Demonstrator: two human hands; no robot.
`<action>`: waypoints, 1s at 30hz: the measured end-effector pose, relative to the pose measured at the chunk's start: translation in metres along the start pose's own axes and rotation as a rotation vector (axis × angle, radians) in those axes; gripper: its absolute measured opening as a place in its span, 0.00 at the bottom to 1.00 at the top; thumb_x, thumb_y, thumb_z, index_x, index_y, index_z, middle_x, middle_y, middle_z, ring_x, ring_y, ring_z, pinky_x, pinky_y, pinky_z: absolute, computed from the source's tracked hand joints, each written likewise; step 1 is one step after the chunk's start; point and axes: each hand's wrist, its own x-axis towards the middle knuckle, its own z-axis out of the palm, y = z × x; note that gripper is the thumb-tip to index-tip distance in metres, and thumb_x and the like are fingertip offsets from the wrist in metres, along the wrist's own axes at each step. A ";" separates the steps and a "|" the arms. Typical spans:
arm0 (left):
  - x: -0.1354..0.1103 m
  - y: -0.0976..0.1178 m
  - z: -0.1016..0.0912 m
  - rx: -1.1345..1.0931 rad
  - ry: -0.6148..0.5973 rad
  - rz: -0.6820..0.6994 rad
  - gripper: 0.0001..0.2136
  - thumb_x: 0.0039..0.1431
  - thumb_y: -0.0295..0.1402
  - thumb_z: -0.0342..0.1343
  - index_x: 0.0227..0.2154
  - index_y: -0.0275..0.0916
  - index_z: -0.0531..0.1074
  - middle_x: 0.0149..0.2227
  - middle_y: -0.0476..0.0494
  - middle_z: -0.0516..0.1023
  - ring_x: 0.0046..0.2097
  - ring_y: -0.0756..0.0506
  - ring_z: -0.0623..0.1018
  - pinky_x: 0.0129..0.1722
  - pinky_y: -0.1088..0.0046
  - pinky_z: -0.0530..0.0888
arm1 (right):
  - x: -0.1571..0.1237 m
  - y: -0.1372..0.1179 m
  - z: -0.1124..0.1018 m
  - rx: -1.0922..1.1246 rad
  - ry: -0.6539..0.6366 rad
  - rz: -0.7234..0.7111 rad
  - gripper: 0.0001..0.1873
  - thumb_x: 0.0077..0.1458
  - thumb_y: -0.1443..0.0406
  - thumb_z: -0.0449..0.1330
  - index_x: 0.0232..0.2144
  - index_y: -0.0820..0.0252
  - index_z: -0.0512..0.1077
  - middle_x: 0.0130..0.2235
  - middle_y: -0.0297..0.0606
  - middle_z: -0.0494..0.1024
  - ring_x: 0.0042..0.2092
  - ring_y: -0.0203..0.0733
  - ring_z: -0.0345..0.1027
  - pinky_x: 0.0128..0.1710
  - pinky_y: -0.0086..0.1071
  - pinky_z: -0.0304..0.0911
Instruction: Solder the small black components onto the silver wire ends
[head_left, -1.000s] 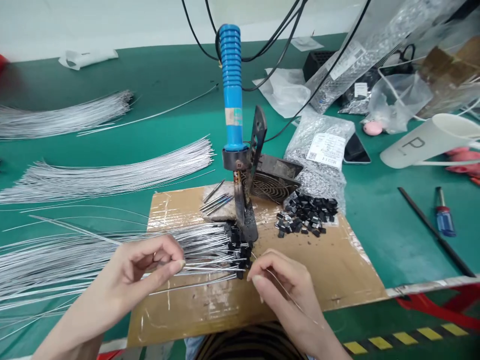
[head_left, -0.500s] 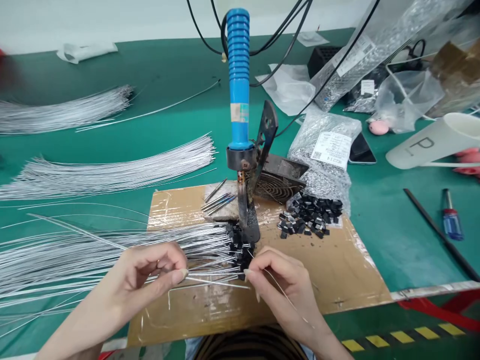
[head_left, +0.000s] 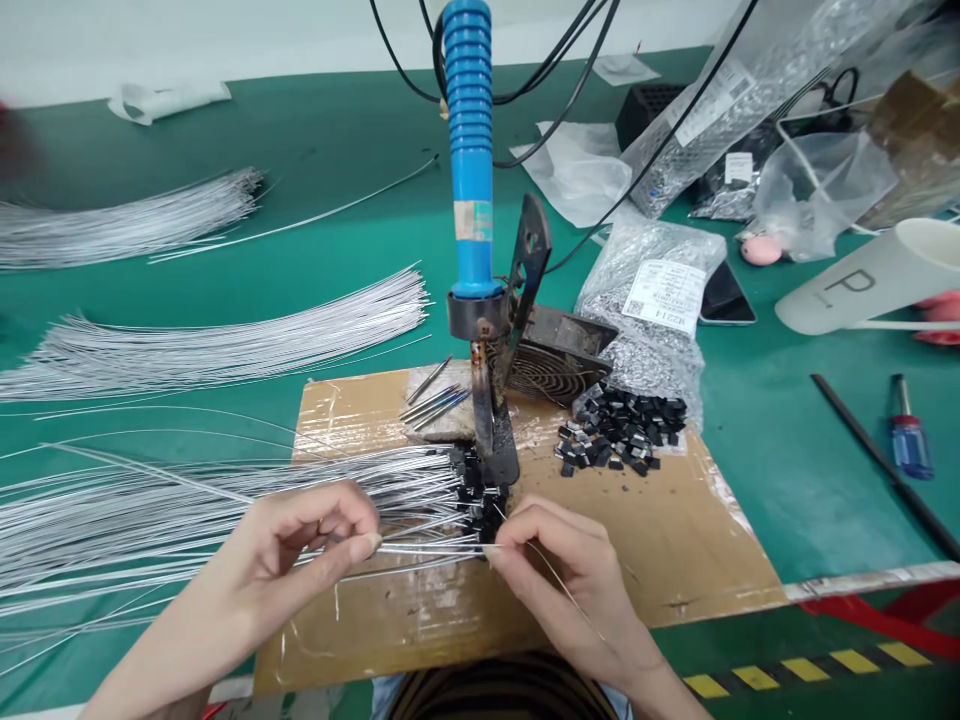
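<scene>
My left hand (head_left: 315, 545) is closed in a pinch on a few thin white wires (head_left: 431, 548), whose ends stretch right to my other fingertips. My right hand (head_left: 566, 570) pinches a thin silvery solder wire (head_left: 559, 580) that trails back over the palm; whether those fingertips also touch the white wire ends, I cannot tell. Just above stands a soldering iron (head_left: 471, 160) with a blue handle, clamped upright in a metal holder (head_left: 529, 250). Below its tip, small black connectors (head_left: 472, 490) sit on the ends of a wire bundle (head_left: 225, 500). Both hands are over a cardboard sheet (head_left: 600, 540).
Loose black connectors (head_left: 622, 430) lie in a pile on the right, before a bubble-wrap bag (head_left: 652, 280). Two more wire bundles, one nearer (head_left: 247, 340) and one farther (head_left: 135, 225), lie left. A screwdriver (head_left: 910, 430), black rod (head_left: 885, 465) and paper cup (head_left: 862, 280) are right.
The wire ends in my left hand have risen slightly and come level with my right fingertips. My right hand keeps its pinch on the solder wire. The view has shifted a little.
</scene>
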 end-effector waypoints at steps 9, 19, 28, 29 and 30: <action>-0.009 0.013 0.035 0.252 0.109 0.082 0.12 0.66 0.40 0.60 0.52 0.55 0.77 0.43 0.44 0.85 0.38 0.39 0.84 0.35 0.67 0.79 | 0.001 -0.001 0.000 -0.050 -0.081 -0.050 0.11 0.69 0.69 0.58 0.31 0.57 0.70 0.30 0.33 0.70 0.34 0.38 0.63 0.34 0.33 0.56; 0.006 0.017 0.086 -0.001 0.049 -0.045 0.10 0.72 0.41 0.54 0.33 0.49 0.73 0.25 0.51 0.71 0.25 0.45 0.67 0.24 0.69 0.63 | -0.006 0.008 0.002 0.065 -0.021 0.041 0.14 0.74 0.65 0.54 0.34 0.57 0.73 0.32 0.33 0.70 0.35 0.37 0.66 0.36 0.31 0.60; 0.008 0.028 0.084 -0.267 0.165 -0.266 0.13 0.66 0.48 0.59 0.31 0.46 0.75 0.24 0.50 0.68 0.27 0.46 0.64 0.27 0.69 0.60 | -0.012 0.014 0.003 0.366 0.243 0.206 0.25 0.77 0.55 0.46 0.39 0.55 0.81 0.31 0.35 0.72 0.30 0.37 0.69 0.32 0.31 0.65; 0.008 0.027 0.084 -0.272 0.168 -0.273 0.13 0.65 0.48 0.60 0.30 0.46 0.76 0.24 0.50 0.67 0.27 0.45 0.64 0.27 0.68 0.59 | -0.011 0.012 0.005 0.332 0.229 0.209 0.22 0.76 0.57 0.50 0.38 0.55 0.81 0.31 0.34 0.73 0.30 0.35 0.70 0.32 0.30 0.65; 0.008 0.026 0.084 -0.277 0.169 -0.275 0.13 0.65 0.48 0.60 0.30 0.46 0.76 0.24 0.50 0.67 0.27 0.45 0.64 0.27 0.68 0.59 | -0.010 0.009 0.007 0.316 0.208 0.212 0.19 0.75 0.58 0.53 0.38 0.55 0.82 0.32 0.34 0.74 0.29 0.34 0.70 0.31 0.29 0.65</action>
